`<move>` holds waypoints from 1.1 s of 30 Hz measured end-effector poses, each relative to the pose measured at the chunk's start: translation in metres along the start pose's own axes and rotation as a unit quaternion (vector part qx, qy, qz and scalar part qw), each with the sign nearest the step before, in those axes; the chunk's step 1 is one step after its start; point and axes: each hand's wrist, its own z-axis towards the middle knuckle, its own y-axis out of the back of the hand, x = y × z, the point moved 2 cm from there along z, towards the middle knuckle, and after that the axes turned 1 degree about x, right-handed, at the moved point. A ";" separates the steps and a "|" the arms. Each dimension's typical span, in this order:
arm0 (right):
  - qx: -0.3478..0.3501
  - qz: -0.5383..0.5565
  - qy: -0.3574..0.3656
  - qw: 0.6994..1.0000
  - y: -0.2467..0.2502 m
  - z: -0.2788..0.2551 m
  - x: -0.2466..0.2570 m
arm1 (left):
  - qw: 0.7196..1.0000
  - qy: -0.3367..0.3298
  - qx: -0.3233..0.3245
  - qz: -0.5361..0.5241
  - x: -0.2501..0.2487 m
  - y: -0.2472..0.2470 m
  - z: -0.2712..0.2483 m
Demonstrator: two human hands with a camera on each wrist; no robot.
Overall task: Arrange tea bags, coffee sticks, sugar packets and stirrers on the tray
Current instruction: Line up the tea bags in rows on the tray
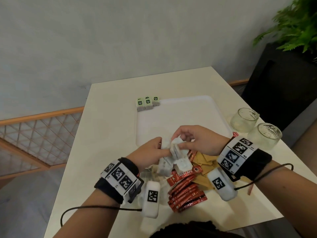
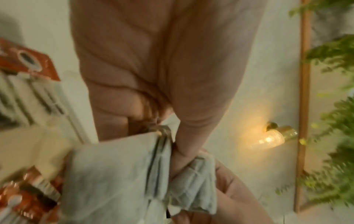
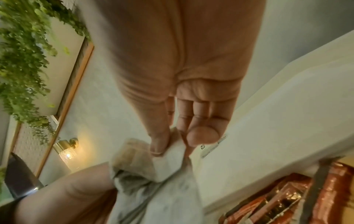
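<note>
Both hands meet above the near edge of the white tray (image 1: 180,117), which lies on the pale surface (image 1: 109,127). The left hand (image 1: 147,154) has its grip closed around a cluster of white tea bags (image 1: 175,152), the thumb and curled fingers clamping the bunch from the side; the left wrist view shows the thumb pressed against the folded paper of the tea bags (image 2: 118,178). The right hand (image 1: 197,141) pinches one tea bag at the top of that cluster, its grip narrow, thumb and fingertips (image 3: 159,145) nipping the white paper (image 3: 170,160). More bags hang and lie loosely under the hands, down to the surface. At the tray's far left corner stand four tea bags with green labels (image 1: 147,103), upright and close together; whether they rest on the tray or just at its edge is hard to tell. Below the hands a pile of red coffee sticks (image 1: 185,191) lies on the surface, and just beside it, to the right, a heap of brown sugar packets (image 1: 204,162). Two clear glass jars (image 1: 253,126) stand right of the tray. A green plant (image 1: 295,26) fills the far right corner.
</note>
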 end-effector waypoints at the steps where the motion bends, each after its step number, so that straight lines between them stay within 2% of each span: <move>1: -0.016 0.010 -0.008 1.000 0.000 0.002 -0.002 | 0.999 0.005 -0.003 -0.046 0.000 -0.002 0.001; 3: -0.031 0.038 -0.023 0.999 0.001 0.005 -0.005 | 0.987 0.031 -0.008 -0.158 0.001 -0.005 0.002; 5: -0.046 0.054 -0.028 0.997 0.000 0.007 -0.007 | 0.962 0.059 0.018 -0.265 0.000 -0.008 0.004; 7: -0.058 0.075 -0.028 0.995 -0.001 0.008 -0.007 | 0.947 0.070 0.052 -0.308 -0.003 -0.014 0.002; 10: -0.075 0.090 -0.029 0.993 -0.002 0.008 -0.008 | 0.952 0.032 0.068 -0.297 -0.002 -0.021 0.007; 14: -0.144 0.040 -0.032 0.988 0.007 0.002 -0.012 | 0.948 0.024 0.014 -0.316 0.004 -0.020 0.014; 16: -0.126 0.031 -0.020 0.991 0.011 -0.004 -0.015 | 0.944 0.026 -0.010 -0.327 0.004 -0.015 0.015; 18: -0.072 0.008 -0.003 0.997 0.011 -0.010 -0.015 | 0.940 0.033 -0.027 -0.340 0.002 -0.011 0.016; 20: -0.045 -0.039 0.003 0.998 0.008 -0.010 -0.017 | 0.936 0.035 -0.020 -0.349 0.000 -0.008 0.017; 21: -0.053 -0.049 0.004 0.997 0.007 -0.009 -0.017 | 0.935 0.034 -0.012 -0.352 -0.001 -0.008 0.017; 24: -0.106 -0.009 0.012 0.994 0.008 0.000 -0.014 | 0.938 0.027 -0.006 -0.344 -0.005 -0.005 0.019; 28: -0.130 0.013 0.013 0.991 0.025 0.017 -0.009 | 0.938 0.021 -0.018 -0.347 -0.007 0.009 0.026; 33: -0.143 0.092 -0.043 0.984 0.052 0.056 -0.017 | 0.939 0.015 -0.065 -0.338 -0.010 0.041 0.045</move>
